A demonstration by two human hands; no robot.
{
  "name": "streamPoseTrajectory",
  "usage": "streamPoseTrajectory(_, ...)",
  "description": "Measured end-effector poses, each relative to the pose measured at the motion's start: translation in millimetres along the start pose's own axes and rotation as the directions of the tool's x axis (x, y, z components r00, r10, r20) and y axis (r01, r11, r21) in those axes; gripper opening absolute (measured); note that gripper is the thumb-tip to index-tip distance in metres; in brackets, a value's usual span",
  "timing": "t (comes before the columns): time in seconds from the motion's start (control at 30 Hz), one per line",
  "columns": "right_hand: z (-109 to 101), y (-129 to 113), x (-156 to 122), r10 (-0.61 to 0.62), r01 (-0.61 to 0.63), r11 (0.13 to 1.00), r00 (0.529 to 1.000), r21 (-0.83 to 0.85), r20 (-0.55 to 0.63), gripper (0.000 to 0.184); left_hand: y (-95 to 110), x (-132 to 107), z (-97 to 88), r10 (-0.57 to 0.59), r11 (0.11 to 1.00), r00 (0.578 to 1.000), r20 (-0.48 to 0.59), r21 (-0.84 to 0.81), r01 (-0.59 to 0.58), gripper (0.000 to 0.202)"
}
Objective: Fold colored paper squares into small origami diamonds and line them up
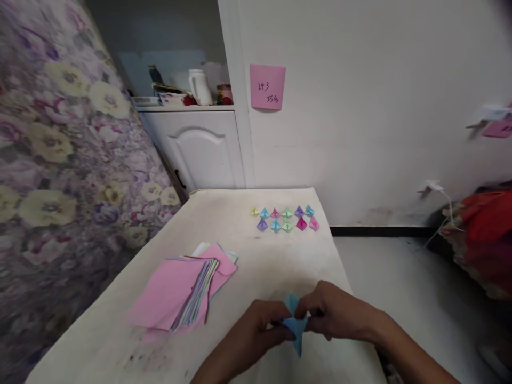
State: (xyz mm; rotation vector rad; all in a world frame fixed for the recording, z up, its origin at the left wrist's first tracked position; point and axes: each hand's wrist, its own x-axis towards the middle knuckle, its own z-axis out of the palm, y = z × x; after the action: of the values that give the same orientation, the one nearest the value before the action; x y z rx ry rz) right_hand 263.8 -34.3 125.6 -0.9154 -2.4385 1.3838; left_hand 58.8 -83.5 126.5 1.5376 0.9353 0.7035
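Between both hands, just above the near part of the table, is a blue folded paper piece (pixel 296 332) with pointed ends. My left hand (pixel 264 328) pinches its left side between thumb and fingers. On the right side, my right hand (pixel 334 312) pinches the same piece, with the fingers bent. Beyond the hands, small folded paper pieces (pixel 287 226) in yellow, blue, pink, green and purple stand in two rows. To the left lies a stack of coloured paper sheets (pixel 172 290), pink on top, fanned at its right edge.
The light-coloured table (pixel 232 213) reaches to the wall. A pink note (pixel 268 88) is stuck on that wall. Floral fabric (pixel 72 138) hangs on the left. A white jug (pixel 200 88) stands on the cabinet shelf. Red cloth (pixel 486 229) and a plugged cable (pixel 451 205) are at right.
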Motion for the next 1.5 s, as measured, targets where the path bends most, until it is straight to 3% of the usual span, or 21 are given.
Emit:
streamPoseTrajectory(0.17, 2, 5, 0, 0.085, -0.178, 0.908, 0.965, 0.380, 0.249, 0.018, -1, -1, -2.7, -0.043, 0.995, 0.998, 0.034, -0.090, 0.046, 0.008)
streamPoseTrajectory(0.3, 3, 11, 2, 0.056, -0.226, 0.862, 0.932, 0.454, 0.358, 0.017, 1, -3, -3.5, -0.048, 0.994, 0.996, 0.070, -0.091, 0.054, 0.009)
streamPoseTrajectory(0.43, 4, 12, 5, 0.028, -0.137, 0.879, 0.971, 0.457, 0.237, 0.014, 3, -4, -3.1, -0.020, 0.999, 0.999, 0.026, -0.041, 0.021, 0.008)
streamPoseTrajectory(0.53, 5, 10, 10, -0.017, -0.011, 0.907, 0.998, 0.420, 0.061, 0.011, 0, -3, -3.9, 0.004, 1.000, 0.997, -0.077, -0.021, -0.006, 0.008)
streamPoseTrajectory(0.6, 8, 9, 14, -0.005, 0.008, 0.903, 1.000, 0.431, -0.007, 0.009, -5, -2, -5.0, -0.005, 1.000, 0.987, -0.160, -0.009, 0.004, 0.006)
streamPoseTrajectory(0.7, 14, 8, 19, 0.038, -0.006, 0.888, 0.997, 0.459, -0.062, 0.006, -11, -1, -6.0, 0.004, 0.999, 0.954, -0.301, 0.046, 0.010, 0.005)
streamPoseTrajectory(0.83, 22, 3, 24, 0.057, 0.029, 0.928, 0.974, 0.372, -0.220, 0.007, -12, 1, -3.8, 0.086, 0.991, 0.893, -0.441, 0.127, -0.033, 0.003)
streamPoseTrajectory(0.97, 27, -2, 27, 0.076, 0.046, 0.938, 0.941, 0.345, -0.331, 0.012, -15, 4, 0.7, 0.059, 0.998, 0.829, -0.556, 0.035, -0.047, 0.017)
streamPoseTrajectory(1.07, 31, -2, 27, 0.101, 0.027, 0.948, 0.919, 0.318, -0.381, 0.031, -21, 5, 3.1, -0.007, 0.994, 0.788, -0.616, -0.091, -0.062, 0.047)
streamPoseTrajectory(1.17, 34, -1, 29, 0.135, 0.020, 0.945, 0.886, 0.327, -0.443, 0.064, -27, 7, 4.1, -0.027, 0.984, 0.801, -0.598, -0.159, -0.085, 0.060)
streamPoseTrajectory(1.23, 36, -1, 31, 0.168, 0.034, 0.923, 0.861, 0.384, -0.480, 0.069, -29, 8, 4.3, -0.026, 0.982, 0.813, -0.582, -0.169, -0.089, 0.060)
streamPoseTrajectory(1.27, 37, 0, 33, 0.180, 0.043, 0.911, 0.853, 0.410, -0.490, 0.062, -30, 8, 4.4, -0.027, 0.982, 0.813, -0.581, -0.169, -0.088, 0.059)
streamPoseTrajectory(1.4, 38, 4, 37, 0.174, 0.089, 0.885, 0.847, 0.458, -0.502, 0.009, -29, 12, 6.0, -0.078, 0.952, 0.796, -0.600, -0.282, -0.119, 0.059)
streamPoseTrajectory(1.5, 38, 8, 38, 0.181, 0.117, 0.856, 0.844, 0.504, -0.504, 0.009, -28, 15, 9.6, -0.166, 0.882, 0.804, -0.571, -0.451, -0.138, 0.054)
